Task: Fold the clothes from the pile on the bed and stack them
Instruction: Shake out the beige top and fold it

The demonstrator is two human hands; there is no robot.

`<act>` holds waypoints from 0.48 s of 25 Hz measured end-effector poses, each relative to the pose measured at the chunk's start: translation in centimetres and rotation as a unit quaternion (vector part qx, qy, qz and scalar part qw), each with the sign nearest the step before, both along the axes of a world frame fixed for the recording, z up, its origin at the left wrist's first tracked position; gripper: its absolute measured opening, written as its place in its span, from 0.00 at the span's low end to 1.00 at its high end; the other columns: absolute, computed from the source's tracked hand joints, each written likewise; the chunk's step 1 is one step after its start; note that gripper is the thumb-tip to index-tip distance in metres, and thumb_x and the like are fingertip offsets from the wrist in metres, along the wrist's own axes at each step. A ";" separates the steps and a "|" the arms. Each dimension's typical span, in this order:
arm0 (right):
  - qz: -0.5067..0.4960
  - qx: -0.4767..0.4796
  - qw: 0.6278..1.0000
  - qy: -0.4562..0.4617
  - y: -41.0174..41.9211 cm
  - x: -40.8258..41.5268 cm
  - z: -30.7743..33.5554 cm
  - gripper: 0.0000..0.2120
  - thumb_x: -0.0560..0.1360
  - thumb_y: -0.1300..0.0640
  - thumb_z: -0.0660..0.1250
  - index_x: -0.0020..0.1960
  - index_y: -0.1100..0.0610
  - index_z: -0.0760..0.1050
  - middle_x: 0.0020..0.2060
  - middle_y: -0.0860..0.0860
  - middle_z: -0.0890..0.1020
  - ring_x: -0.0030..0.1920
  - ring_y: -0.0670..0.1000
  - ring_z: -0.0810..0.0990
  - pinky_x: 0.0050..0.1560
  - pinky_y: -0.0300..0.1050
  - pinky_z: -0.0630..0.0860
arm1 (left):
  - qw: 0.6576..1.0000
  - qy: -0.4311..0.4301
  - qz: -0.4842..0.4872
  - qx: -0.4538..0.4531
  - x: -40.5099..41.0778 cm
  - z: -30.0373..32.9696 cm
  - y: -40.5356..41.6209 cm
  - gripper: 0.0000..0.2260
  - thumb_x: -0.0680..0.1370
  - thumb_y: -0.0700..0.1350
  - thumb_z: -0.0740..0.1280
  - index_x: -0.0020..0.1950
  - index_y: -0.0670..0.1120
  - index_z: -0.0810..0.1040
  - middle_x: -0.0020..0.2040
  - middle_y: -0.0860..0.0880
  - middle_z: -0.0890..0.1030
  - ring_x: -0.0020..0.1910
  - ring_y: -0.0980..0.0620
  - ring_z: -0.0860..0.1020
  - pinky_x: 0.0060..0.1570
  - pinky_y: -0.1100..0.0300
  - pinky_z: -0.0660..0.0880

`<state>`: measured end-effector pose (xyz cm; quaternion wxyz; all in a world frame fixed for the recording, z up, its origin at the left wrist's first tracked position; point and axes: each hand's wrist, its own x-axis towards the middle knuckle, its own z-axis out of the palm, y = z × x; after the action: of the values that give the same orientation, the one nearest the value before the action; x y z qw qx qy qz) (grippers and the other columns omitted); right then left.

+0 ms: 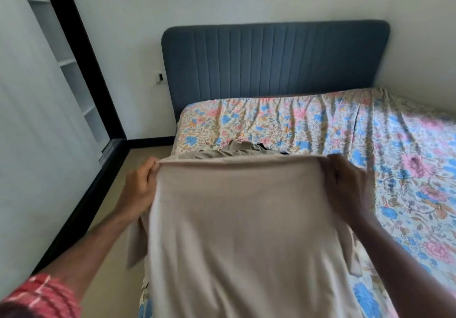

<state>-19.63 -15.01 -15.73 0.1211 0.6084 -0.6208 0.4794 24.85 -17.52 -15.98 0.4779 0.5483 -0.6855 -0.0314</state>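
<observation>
Beige shirt [237, 219] hangs taut over the bed [370, 132], left hand [140, 184] and right hand [345, 182] each pinching a top corner; level corners should give a straight fold.

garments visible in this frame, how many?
2 clearly. A beige garment held up by the left hand and right hand; an olive garment on the bed behind it. A dark scrap beside it may be a third; more could be hidden.
</observation>
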 end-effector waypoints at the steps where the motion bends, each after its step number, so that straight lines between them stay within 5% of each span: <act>1: 0.003 -0.004 1.000 0.023 -1.7 -0.1 0.6 0.12 0.84 0.51 0.64 0.44 0.55 0.75 0.31 0.51 0.75 0.30 0.54 0.71 0.35 0.50 0.64 | 1.000 -0.008 -0.005 0.007 0.4 0.4 -2.0 0.11 0.85 0.44 0.59 0.46 0.42 0.75 0.34 0.48 0.75 0.31 0.55 0.71 0.36 0.54 0.67; 4: 0.008 0.157 0.984 0.082 -8.1 -0.8 -1.5 0.15 0.85 0.44 0.60 0.45 0.52 0.71 0.36 0.51 0.78 0.35 0.56 0.74 0.37 0.49 0.66 | 0.995 -0.043 -0.034 0.080 -0.6 -2.1 -7.7 0.10 0.85 0.40 0.60 0.46 0.40 0.76 0.38 0.46 0.77 0.38 0.49 0.77 0.40 0.54 0.68; 7: -0.023 0.374 0.916 0.145 -10.8 -1.8 -7.5 0.16 0.83 0.39 0.58 0.51 0.49 0.77 0.49 0.57 0.84 0.49 0.61 0.83 0.46 0.54 0.75 | 0.974 -0.073 -0.028 0.211 -0.8 -7.9 -10.3 0.09 0.85 0.44 0.61 0.47 0.47 0.76 0.39 0.44 0.79 0.45 0.39 0.80 0.42 0.52 0.71; 10: 0.002 0.376 0.923 0.083 -10.3 -2.5 -10.2 0.21 0.82 0.35 0.58 0.55 0.50 0.80 0.55 0.58 0.82 0.53 0.63 0.82 0.47 0.55 0.76 | 0.954 -0.108 0.007 0.280 0.5 -11.8 -11.0 0.10 0.81 0.61 0.56 0.44 0.59 0.71 0.39 0.48 0.80 0.46 0.40 0.81 0.46 0.47 0.77; 12: 0.000 0.387 0.921 0.051 -10.9 -2.7 -11.3 0.23 0.80 0.31 0.60 0.55 0.49 0.82 0.54 0.56 0.83 0.53 0.62 0.82 0.47 0.54 0.76 | 0.952 -0.097 0.022 0.288 0.3 -12.7 -11.6 0.13 0.79 0.63 0.60 0.42 0.57 0.72 0.37 0.51 0.79 0.44 0.42 0.80 0.45 0.48 0.77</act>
<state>-22.30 -25.94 -27.06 -0.0921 0.6311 -0.7511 0.1703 25.16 -29.12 -28.67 0.2314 0.6781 -0.6782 -0.1635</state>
